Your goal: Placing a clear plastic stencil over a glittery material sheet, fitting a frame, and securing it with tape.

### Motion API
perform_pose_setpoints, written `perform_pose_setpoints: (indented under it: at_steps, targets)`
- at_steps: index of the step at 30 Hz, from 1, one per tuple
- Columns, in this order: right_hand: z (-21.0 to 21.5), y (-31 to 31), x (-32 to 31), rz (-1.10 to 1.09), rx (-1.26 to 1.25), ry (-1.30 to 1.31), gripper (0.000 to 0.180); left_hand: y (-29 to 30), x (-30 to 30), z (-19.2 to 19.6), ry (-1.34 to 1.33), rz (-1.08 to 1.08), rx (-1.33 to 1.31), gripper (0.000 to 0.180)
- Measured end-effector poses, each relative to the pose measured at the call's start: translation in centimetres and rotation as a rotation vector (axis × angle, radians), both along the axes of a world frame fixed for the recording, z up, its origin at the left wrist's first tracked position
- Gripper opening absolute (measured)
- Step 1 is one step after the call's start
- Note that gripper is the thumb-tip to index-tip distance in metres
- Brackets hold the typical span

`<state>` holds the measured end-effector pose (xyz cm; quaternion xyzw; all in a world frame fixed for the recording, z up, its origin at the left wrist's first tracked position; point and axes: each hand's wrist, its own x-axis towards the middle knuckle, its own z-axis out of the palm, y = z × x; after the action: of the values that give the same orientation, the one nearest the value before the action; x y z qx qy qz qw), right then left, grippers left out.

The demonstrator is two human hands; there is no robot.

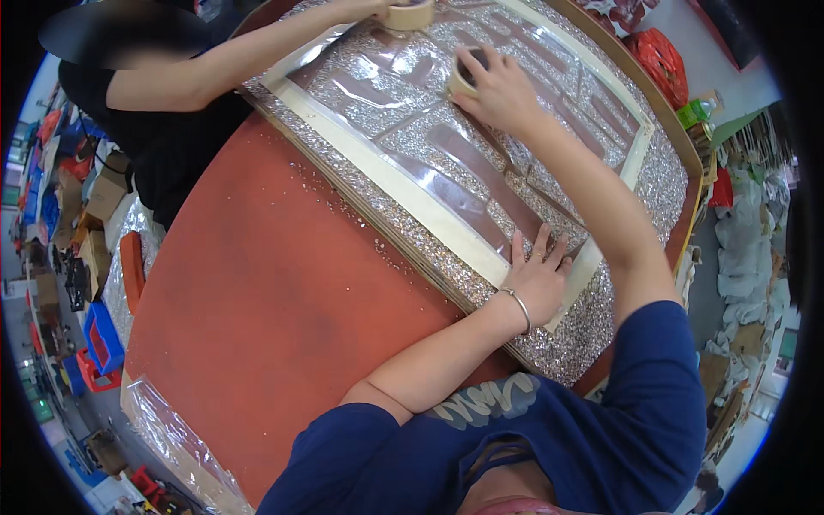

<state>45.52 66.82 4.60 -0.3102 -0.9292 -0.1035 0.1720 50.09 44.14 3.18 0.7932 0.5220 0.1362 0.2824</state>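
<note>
My right hand (506, 93) grips a roll of tape (464, 79) against a clear plastic stencil sheet (442, 142) with long cut-out shapes. The sheet lies over a board covered in silver-pink glitter chips (665, 196). Cream tape strips (378, 163) run along the sheet's edges. My left hand (539, 287), with a bangle at its wrist, rests spread on the sheet's near corner, fingers apart and holding nothing. At the far edge, another person's hand (371, 9) is at a second tape roll (408, 15).
The board sits on a red table (283, 300) dusted with loose chips along the board's edge. The other person (163, 112) stands at the far left. Clear plastic film (176, 438) hangs over the table's near left edge. A red plastic bag (659, 69) lies beyond the far right rim.
</note>
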Motion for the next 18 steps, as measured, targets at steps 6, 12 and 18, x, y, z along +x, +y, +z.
perform_pose_setpoints:
  at_steps: [6,12,18]
  targets:
    - [0.7,-3.9,0.2,0.213,-0.171,0.001,0.067,0.6,-0.9,-0.1,-0.067,-0.028,-0.062,0.066]
    - [2.6,-9.5,-1.4,0.368,-0.269,-0.035,0.075,0.4,-1.2,0.7,-0.019,-0.038,-0.176,0.069]
    - [0.9,-7.6,-10.8,0.263,-0.139,0.067,0.076,0.6,0.8,0.9,0.044,-0.087,-0.276,0.068]
